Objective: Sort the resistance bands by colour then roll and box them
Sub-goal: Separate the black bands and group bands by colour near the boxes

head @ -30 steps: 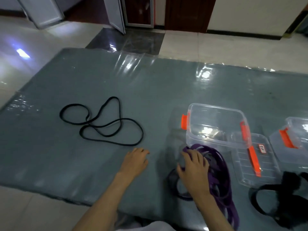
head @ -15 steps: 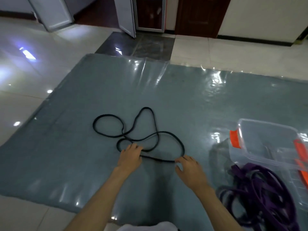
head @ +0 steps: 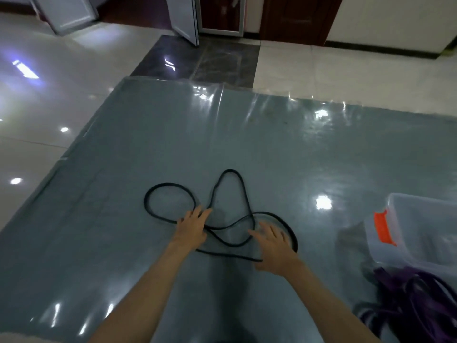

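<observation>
With the thin black rubber resistance band (head: pixel 230 214) lying tangled and unrolled at centre frame, both the left hand (head: pixel 191 225) and right hand (head: pixel 273 248) resting on it with fingers spread, purple bands (head: pixel 410 303) heaped lower right beside the seemingly empty clear plastic box (head: pixel 420 231), rolling and boxing look barely begun

A black resistance band (head: pixel 230 206) lies in loose loops on a grey-blue mat (head: pixel 123 219) on the floor. The left hand (head: pixel 191 225) rests flat on it, fingers (head: pixel 201 212) spread; the right hand (head: pixel 273 247) is open over its right loop. Near right lie purple bands (head: pixel 415 303) beside a clear box (head: pixel 420 226) with an orange latch (head: pixel 383 227).
</observation>
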Action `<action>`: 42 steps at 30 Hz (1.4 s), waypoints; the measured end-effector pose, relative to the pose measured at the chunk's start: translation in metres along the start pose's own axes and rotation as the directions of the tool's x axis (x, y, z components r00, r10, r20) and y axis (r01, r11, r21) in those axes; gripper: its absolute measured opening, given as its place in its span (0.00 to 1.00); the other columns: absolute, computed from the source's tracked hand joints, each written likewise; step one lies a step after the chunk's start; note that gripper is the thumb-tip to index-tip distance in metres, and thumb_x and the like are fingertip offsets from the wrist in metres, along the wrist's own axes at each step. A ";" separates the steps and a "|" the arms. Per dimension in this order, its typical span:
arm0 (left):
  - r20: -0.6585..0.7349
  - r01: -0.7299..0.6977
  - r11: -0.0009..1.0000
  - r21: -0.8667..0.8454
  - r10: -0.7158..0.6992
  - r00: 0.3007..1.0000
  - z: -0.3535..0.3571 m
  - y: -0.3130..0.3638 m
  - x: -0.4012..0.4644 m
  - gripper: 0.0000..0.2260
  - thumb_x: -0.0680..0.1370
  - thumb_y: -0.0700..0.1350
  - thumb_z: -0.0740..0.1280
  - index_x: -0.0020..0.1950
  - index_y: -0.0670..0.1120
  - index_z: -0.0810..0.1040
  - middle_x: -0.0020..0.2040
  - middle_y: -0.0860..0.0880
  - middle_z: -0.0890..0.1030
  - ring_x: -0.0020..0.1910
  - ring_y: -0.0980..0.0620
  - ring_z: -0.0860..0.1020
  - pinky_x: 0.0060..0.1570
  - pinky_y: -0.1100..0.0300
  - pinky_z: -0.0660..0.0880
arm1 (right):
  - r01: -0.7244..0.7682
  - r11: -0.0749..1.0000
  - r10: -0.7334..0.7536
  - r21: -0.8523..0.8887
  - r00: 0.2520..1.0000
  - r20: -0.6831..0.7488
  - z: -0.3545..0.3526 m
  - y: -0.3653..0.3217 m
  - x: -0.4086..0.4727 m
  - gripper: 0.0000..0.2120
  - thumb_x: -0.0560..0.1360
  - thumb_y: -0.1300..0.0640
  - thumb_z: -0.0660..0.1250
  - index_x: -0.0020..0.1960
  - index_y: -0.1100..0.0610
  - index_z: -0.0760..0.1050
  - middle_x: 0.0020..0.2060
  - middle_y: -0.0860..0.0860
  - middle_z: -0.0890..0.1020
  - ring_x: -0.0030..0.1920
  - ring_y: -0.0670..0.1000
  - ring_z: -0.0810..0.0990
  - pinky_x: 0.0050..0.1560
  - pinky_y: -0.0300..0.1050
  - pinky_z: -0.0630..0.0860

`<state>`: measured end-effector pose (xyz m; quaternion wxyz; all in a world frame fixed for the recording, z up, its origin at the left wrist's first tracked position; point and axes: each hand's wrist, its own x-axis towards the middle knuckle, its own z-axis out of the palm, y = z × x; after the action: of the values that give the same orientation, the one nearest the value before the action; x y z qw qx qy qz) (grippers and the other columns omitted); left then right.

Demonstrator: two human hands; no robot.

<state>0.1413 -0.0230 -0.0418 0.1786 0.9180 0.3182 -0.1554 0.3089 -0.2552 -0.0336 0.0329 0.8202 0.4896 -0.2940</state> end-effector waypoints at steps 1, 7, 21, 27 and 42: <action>0.005 -0.004 1.000 0.003 0.004 1.000 0.001 -0.002 0.005 0.35 0.81 0.42 0.67 0.85 0.54 0.56 0.83 0.49 0.59 0.79 0.44 0.62 0.73 0.41 0.68 | 0.054 0.998 -0.054 -0.040 0.998 0.017 -0.002 -0.001 0.007 0.52 0.72 0.40 0.77 0.85 0.40 0.47 0.85 0.51 0.42 0.85 0.57 0.42 0.82 0.67 0.47; -0.116 0.062 0.995 0.082 -0.053 0.992 0.014 -0.010 0.018 0.32 0.77 0.40 0.70 0.81 0.51 0.67 0.74 0.49 0.75 0.73 0.42 0.70 0.69 0.45 0.67 | 0.177 0.963 -0.179 -0.205 0.984 0.009 -0.006 -0.007 0.044 0.65 0.69 0.40 0.80 0.83 0.41 0.30 0.85 0.50 0.38 0.85 0.58 0.37 0.80 0.73 0.43; -0.129 -0.068 0.970 -0.232 0.039 0.991 0.026 -0.038 0.013 0.22 0.76 0.38 0.70 0.71 0.44 0.78 0.60 0.44 0.81 0.57 0.40 0.81 0.57 0.47 0.77 | 0.199 0.958 -0.213 -0.208 0.976 -0.045 0.007 0.023 0.047 0.53 0.67 0.24 0.69 0.84 0.46 0.56 0.84 0.51 0.53 0.85 0.56 0.45 0.80 0.72 0.40; 0.000 -0.093 0.951 -0.294 0.098 0.995 0.027 -0.044 -0.001 0.27 0.79 0.41 0.70 0.78 0.45 0.71 0.68 0.45 0.76 0.65 0.42 0.77 0.64 0.46 0.76 | 0.148 0.933 -0.154 -0.329 0.988 0.008 -0.010 0.001 0.037 0.49 0.72 0.35 0.75 0.84 0.53 0.57 0.78 0.55 0.65 0.80 0.63 0.61 0.78 0.72 0.55; -0.013 -0.037 0.952 -0.304 0.035 0.999 0.060 -0.009 -0.061 0.19 0.79 0.35 0.66 0.70 0.43 0.73 0.62 0.44 0.77 0.55 0.44 0.79 0.48 0.52 0.76 | 0.176 0.923 -0.162 -0.342 0.984 0.070 0.038 0.013 -0.038 0.39 0.72 0.29 0.64 0.73 0.55 0.72 0.71 0.56 0.73 0.68 0.60 0.74 0.69 0.60 0.68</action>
<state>0.0793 -0.0746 -0.0729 0.3197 0.8857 0.3221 -0.0979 0.2896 -0.3050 -0.0489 0.1614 0.7502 0.6018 -0.2213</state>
